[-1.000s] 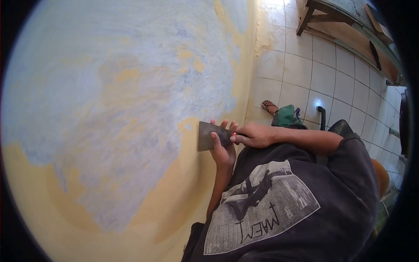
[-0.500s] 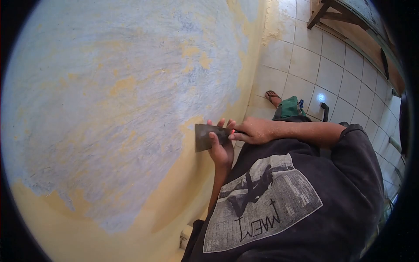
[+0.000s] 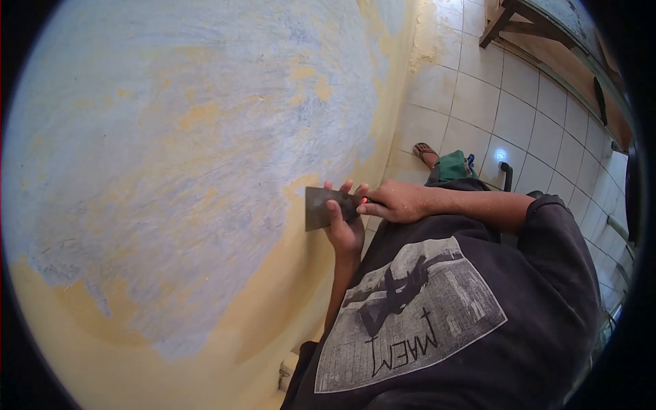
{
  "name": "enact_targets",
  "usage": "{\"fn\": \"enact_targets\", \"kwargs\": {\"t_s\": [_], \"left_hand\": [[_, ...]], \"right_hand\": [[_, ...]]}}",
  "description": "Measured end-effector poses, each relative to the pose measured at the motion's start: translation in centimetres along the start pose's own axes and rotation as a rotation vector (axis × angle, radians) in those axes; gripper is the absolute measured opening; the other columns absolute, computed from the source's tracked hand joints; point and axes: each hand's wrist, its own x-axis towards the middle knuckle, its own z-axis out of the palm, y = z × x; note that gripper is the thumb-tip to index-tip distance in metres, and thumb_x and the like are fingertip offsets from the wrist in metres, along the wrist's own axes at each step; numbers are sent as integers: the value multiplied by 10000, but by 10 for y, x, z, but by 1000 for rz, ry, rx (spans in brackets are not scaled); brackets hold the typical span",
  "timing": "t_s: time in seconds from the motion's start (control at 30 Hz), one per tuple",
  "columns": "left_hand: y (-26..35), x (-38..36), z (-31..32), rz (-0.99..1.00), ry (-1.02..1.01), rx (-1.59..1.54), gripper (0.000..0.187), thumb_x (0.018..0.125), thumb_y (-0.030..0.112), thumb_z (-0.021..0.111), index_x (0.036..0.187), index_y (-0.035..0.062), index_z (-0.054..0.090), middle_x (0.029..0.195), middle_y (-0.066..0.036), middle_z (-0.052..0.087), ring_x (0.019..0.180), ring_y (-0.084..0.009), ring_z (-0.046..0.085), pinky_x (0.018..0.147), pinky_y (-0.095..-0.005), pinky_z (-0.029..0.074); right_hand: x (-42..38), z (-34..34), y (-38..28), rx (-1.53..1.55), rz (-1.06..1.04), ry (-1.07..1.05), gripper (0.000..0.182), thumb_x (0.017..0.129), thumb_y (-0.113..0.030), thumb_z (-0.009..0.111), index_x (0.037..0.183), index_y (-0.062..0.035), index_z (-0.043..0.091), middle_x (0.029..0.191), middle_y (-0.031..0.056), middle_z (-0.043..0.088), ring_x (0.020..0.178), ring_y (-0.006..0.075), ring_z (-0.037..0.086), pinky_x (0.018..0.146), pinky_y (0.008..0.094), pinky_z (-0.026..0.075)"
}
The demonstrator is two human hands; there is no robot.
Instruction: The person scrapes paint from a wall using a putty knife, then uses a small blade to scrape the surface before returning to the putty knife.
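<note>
A putty knife with a wide, flat metal blade (image 3: pixel 321 208) is held between both hands, beside the wall. My left hand (image 3: pixel 347 231) grips the blade, its thumb across the near face and its fingers behind, tips showing past the upper edge. My right hand (image 3: pixel 398 202) is closed round the handle, which is mostly hidden; a small red spot shows by its fingers. The wall (image 3: pixel 184 178) has rough grey-white patches over yellow, with bare yellow along its lower edge.
Pale floor tiles (image 3: pixel 471 102) lie beyond the arms. A sandalled foot (image 3: pixel 425 152) and green cloth (image 3: pixel 451 166) show near the wall's base. A wooden-legged table (image 3: pixel 499 24) stands at the upper right. A dark curved object (image 3: pixel 507 176) is on the floor.
The blade and my left hand have shifted slightly upward in the view. Both hands keep their hold on the putty knife. The wall patches appear slightly shifted.
</note>
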Motion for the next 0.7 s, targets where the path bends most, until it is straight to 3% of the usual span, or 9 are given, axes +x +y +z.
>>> {"fn": "enact_targets", "kwargs": {"t_s": [0.3, 0.5, 0.6, 0.7], "left_hand": [[-3, 6, 2, -4, -9, -12, 669, 989, 383, 560, 1501, 90, 245, 1306, -181, 537, 1115, -377, 616, 909, -421, 497], [-6, 8, -3, -3, -36, 12, 649, 1001, 381, 537, 1504, 97, 241, 1310, -173, 538, 1120, -370, 616, 898, -417, 493], [-9, 10, -5, -12, -41, -12, 649, 1000, 388, 536, 1504, 101, 245, 1306, -166, 541, 1118, -371, 616, 894, -419, 486], [-5, 7, -2, -20, -26, 7, 659, 996, 393, 543, 1506, 101, 243, 1299, -167, 543, 1115, -372, 616, 900, -428, 484]], "right_hand": [[-1, -4, -1, 26, 18, 6, 521, 1013, -455, 447, 993, 31, 633, 817, 285, 634, 826, 459, 623, 746, 522, 471], [-3, 3, 4, 53, -27, 64, 473, 1000, -433, 486, 1020, 18, 625, 755, 283, 609, 773, 475, 603, 703, 514, 468], [-3, 0, 0, -2, 51, 38, 528, 1004, -463, 466, 984, 38, 633, 789, 286, 630, 800, 472, 618, 736, 520, 474], [-4, -1, -1, 27, -17, 48, 520, 1002, -452, 475, 974, 43, 630, 782, 295, 626, 789, 478, 615, 734, 521, 474]]}}
